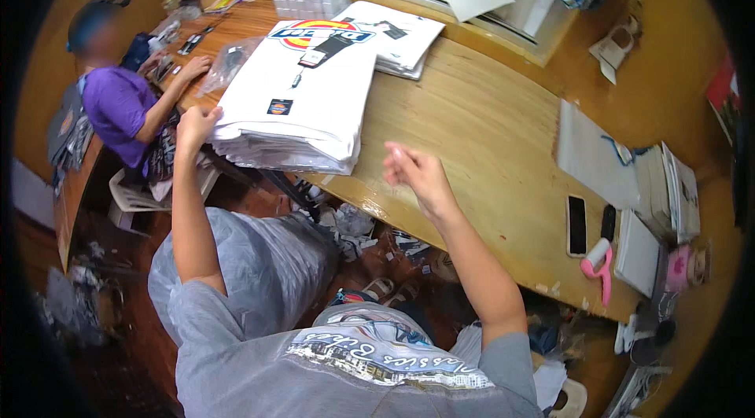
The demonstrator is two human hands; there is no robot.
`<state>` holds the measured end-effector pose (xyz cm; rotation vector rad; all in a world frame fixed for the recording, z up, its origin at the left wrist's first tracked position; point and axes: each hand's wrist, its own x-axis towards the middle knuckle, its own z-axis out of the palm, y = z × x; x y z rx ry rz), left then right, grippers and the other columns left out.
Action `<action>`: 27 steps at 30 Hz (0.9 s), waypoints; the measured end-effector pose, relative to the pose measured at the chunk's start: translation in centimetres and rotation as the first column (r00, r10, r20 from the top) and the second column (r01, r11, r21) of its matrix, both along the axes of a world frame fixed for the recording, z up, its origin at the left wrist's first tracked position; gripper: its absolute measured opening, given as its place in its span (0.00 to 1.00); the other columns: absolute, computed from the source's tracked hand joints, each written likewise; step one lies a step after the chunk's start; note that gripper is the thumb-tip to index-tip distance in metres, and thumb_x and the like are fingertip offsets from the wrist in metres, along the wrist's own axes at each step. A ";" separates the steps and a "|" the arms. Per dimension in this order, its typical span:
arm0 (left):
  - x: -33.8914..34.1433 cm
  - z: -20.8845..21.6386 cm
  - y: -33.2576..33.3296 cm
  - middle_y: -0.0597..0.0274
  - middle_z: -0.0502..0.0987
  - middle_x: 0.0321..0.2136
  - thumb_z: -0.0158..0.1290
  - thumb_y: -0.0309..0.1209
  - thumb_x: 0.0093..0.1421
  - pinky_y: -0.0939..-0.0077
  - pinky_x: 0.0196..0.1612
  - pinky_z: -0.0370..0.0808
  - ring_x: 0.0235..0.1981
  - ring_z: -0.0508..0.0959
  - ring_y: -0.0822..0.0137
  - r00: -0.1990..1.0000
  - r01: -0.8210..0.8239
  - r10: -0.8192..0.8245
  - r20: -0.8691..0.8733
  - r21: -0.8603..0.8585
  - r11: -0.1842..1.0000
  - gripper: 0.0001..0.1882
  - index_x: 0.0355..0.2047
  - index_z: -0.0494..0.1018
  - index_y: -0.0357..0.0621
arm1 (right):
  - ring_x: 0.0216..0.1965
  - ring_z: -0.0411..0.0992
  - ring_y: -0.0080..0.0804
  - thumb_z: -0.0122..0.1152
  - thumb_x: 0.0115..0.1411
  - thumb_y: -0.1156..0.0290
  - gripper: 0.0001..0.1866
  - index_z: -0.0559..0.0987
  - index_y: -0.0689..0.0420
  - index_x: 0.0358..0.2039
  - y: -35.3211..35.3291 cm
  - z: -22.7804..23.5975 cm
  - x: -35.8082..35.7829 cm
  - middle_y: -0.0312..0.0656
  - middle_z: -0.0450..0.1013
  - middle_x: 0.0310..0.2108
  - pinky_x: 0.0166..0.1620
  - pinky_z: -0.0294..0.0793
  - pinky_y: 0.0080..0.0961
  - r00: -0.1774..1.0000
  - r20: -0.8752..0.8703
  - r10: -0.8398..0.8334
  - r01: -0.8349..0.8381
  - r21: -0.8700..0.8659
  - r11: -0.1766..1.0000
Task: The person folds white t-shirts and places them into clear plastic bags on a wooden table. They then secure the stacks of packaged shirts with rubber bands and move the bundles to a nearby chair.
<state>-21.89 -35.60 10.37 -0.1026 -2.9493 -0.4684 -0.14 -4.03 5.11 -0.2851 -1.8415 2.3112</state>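
Observation:
A thick stack of folded white T-shirts in clear plastic [330,115] lies at the table's front edge, overhanging it a little. The top shirt carries a coloured oval print, a black hang tag [329,48] and a small dark square label [279,107]. My left hand [198,125] pinches the near left corner of this stack. To the right of the stack, over the table's front edge, my right hand [413,173] is half curled, thumb apart from the fingers, with nothing seen in it. Behind lies another pile of white shirts [405,36].
A person in purple [118,103] sits at the left with a hand on the table. A large plastic-wrapped bundle [259,257] stands by my left side. On the wooden table [472,135] lie a phone [576,225], a pink-handled roller [602,272] and paper pads [637,249]. Scraps litter the floor.

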 end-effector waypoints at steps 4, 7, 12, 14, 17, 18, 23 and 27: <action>-0.2 0.3 0.3 0.48 0.74 0.23 0.54 0.49 0.41 0.68 0.33 0.69 0.28 0.75 0.55 0.998 -0.059 0.061 0.030 -0.064 0.996 0.22 0.20 0.73 0.38 | 0.20 0.67 0.20 0.50 0.54 0.70 0.12 0.72 0.67 0.34 -1.4 1.0 -6.4 0.40 0.70 0.23 0.25 0.67 0.15 0.987 0.056 0.152 -0.135 -0.239 0.962; 0.6 0.4 0.6 0.47 0.74 0.23 0.57 0.43 0.40 0.66 0.32 0.69 0.29 0.75 0.55 0.998 -0.044 0.038 -0.041 -0.134 0.990 0.19 0.20 0.73 0.37 | 0.16 0.65 0.20 0.51 0.53 0.70 0.10 0.73 0.67 0.28 -2.6 0.8 -7.4 0.39 0.70 0.19 0.22 0.66 0.14 0.986 0.081 0.148 -0.145 -0.052 0.988; -0.9 0.7 0.3 0.42 0.73 0.23 0.56 0.47 0.40 0.67 0.30 0.69 0.27 0.75 0.56 0.987 -0.023 0.034 0.155 -0.071 0.997 0.26 0.23 0.72 0.29 | 0.13 0.63 0.20 0.50 0.52 0.70 0.11 0.73 0.67 0.25 -2.7 0.4 -7.7 0.38 0.68 0.15 0.17 0.63 0.16 0.989 0.079 0.126 -0.136 0.125 0.983; -1.9 0.1 -0.6 0.45 0.73 0.21 0.56 0.47 0.41 0.70 0.27 0.68 0.24 0.74 0.59 0.972 0.005 0.009 0.236 -0.057 0.998 0.27 0.24 0.71 0.28 | 0.12 0.63 0.20 0.50 0.53 0.70 0.11 0.73 0.67 0.24 -2.9 0.9 -7.6 0.38 0.67 0.14 0.17 0.62 0.17 0.981 0.117 0.157 -0.173 0.147 0.974; -2.6 0.0 -0.4 0.46 0.73 0.21 0.55 0.47 0.41 0.71 0.28 0.69 0.23 0.74 0.60 0.966 0.105 -0.086 0.244 -0.067 0.992 0.29 0.25 0.71 0.25 | 0.12 0.63 0.21 0.50 0.52 0.69 0.12 0.72 0.67 0.22 -2.7 1.4 -7.9 0.39 0.67 0.14 0.15 0.62 0.18 0.971 0.173 0.164 -0.193 0.168 0.967; -2.8 0.2 -0.1 0.46 0.73 0.21 0.55 0.47 0.41 0.71 0.28 0.69 0.23 0.74 0.60 0.967 0.121 -0.100 0.236 -0.076 0.990 0.29 0.25 0.71 0.25 | 0.12 0.63 0.21 0.50 0.52 0.69 0.12 0.72 0.67 0.22 -2.7 1.4 -8.1 0.39 0.67 0.14 0.15 0.62 0.18 0.969 0.192 0.153 -0.185 0.162 0.969; -3.7 0.1 -0.9 0.44 0.72 0.31 0.60 0.40 0.37 0.74 0.36 0.69 0.34 0.73 0.58 0.954 0.200 -0.239 0.179 0.210 0.957 0.33 0.37 0.65 0.25 | 0.23 0.68 0.25 0.47 0.54 0.67 0.12 0.71 0.65 0.29 -2.1 2.0 -9.2 0.42 0.70 0.23 0.27 0.68 0.22 0.937 0.237 0.257 -0.278 0.060 0.959; -1.5 0.4 -0.1 0.46 0.64 0.42 0.58 0.34 0.42 0.75 0.47 0.60 0.46 0.64 0.60 0.900 0.323 -0.419 0.120 0.461 0.827 0.37 0.49 0.51 0.35 | 0.29 0.70 0.30 0.46 0.53 0.70 0.13 0.69 0.67 0.34 -3.1 3.2 -8.8 0.46 0.70 0.31 0.31 0.71 0.25 0.955 0.189 0.230 -0.192 -0.200 0.961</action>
